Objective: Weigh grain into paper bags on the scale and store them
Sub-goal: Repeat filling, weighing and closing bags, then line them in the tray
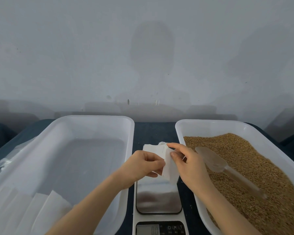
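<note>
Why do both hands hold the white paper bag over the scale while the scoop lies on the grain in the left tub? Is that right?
Not quite. In the head view the scoop lies on the grain in the right tub, not the left tub. The left hand and right hand do hold the white paper bag over the scale.

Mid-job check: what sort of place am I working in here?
Likely a small weighing and packing bench: a digital scale sits between a tub of grain with a scoop and a second tub holding flat paper bags.
</note>
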The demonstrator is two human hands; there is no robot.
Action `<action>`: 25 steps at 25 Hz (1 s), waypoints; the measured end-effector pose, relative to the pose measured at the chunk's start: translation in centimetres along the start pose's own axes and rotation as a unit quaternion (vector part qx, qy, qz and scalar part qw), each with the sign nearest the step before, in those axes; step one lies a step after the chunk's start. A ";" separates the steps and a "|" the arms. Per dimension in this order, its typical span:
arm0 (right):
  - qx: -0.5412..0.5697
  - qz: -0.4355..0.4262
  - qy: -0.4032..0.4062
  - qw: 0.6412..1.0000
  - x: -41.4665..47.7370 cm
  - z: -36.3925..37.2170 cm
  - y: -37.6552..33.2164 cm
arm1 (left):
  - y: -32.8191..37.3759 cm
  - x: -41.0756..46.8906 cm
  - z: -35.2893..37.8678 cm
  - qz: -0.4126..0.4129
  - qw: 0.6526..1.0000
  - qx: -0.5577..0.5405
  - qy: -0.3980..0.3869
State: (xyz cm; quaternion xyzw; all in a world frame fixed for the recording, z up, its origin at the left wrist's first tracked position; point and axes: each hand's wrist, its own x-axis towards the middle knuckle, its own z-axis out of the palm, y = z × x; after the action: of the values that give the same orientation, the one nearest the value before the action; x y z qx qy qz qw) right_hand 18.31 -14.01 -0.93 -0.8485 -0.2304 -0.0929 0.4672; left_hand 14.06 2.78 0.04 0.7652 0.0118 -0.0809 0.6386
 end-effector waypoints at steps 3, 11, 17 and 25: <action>-0.033 -0.019 0.075 0.996 0.0 0.0 0.0 | 0.0 0.0 -0.2 -0.001 1.000 -0.013 -0.003; 0.128 -0.007 -0.031 0.991 -0.7 0.0 -1.1 | 0.1 0.2 -0.5 -0.006 0.998 -0.054 0.012; 0.109 -0.016 -0.073 0.991 -0.9 -0.1 -1.2 | 0.1 0.0 0.0 0.021 1.000 -0.008 -0.005; 0.109 0.025 -0.082 0.990 -0.6 0.1 -0.9 | -0.1 0.1 0.1 0.009 1.000 -0.007 0.004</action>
State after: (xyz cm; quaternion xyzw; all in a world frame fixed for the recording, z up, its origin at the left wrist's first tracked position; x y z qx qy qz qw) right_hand 17.33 -13.72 -0.49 -0.8030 -0.2557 0.0147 0.5382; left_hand 14.12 2.67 -0.06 0.7609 0.0084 -0.0719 0.6448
